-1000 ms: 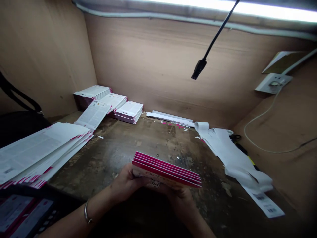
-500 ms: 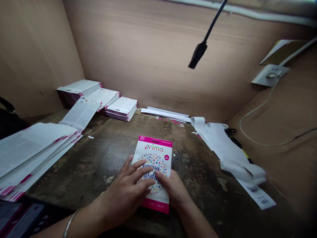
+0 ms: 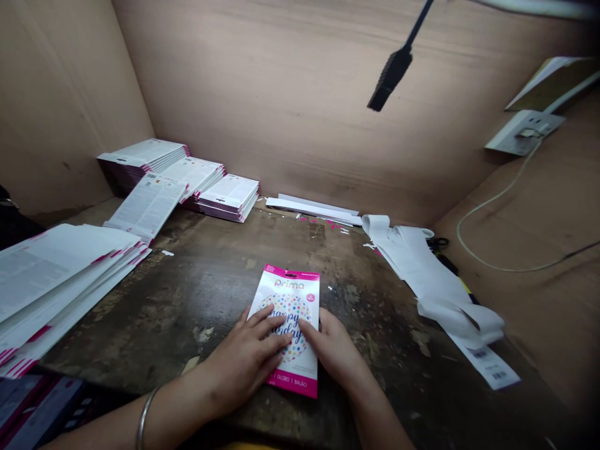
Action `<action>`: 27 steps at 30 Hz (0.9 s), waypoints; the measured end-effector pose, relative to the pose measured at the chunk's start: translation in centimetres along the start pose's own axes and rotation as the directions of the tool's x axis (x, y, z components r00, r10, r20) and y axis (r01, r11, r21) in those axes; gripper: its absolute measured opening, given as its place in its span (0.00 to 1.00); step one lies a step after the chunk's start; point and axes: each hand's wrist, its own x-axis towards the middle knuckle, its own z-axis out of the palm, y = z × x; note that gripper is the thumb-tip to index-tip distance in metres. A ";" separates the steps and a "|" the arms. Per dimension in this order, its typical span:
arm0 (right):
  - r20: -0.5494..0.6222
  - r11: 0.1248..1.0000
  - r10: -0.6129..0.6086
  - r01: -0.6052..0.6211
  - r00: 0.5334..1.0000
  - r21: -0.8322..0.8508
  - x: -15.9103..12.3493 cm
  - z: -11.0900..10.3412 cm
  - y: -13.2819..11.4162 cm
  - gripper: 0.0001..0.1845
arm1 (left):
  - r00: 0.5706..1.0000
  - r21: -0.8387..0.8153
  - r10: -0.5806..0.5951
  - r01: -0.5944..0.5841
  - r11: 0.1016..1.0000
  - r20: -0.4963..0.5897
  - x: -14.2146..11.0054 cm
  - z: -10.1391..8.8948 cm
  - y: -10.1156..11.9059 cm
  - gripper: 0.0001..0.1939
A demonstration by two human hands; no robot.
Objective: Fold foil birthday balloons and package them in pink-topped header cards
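Observation:
A white and pink foil balloon packet [image 3: 304,369], printed "prima" and "happy birthday" over coloured dots, is in front of me with its face up. My left hand [image 3: 246,353] rests over its left side, the fingers stretched across the print and slightly apart. At the right edge, my right hand [image 3: 335,344] grips the packet, thumb on the front and the other fingers mostly hidden behind it. The packet's underside cannot be seen.
Several stacks of similar packets [image 3: 229,190] stand at the back left, with a fanned pile [image 3: 70,262] nearer. A curling label strip [image 3: 429,269] lies on the right of the worn table [image 3: 210,250]. A black connector [image 3: 391,75] hangs overhead.
The packet leans back flatter, its top edge lower in view. My left fingers have settled closer together on its front. My right hand keeps its grip, and the view has shifted slightly.

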 end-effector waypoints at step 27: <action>0.094 0.341 -0.768 0.528 0.634 -0.778 4.6 4.2 4.1 0.17 | 0.959 0.159 -0.070 0.117 0.980 -0.274 20.2 -8.0 -9.0 0.10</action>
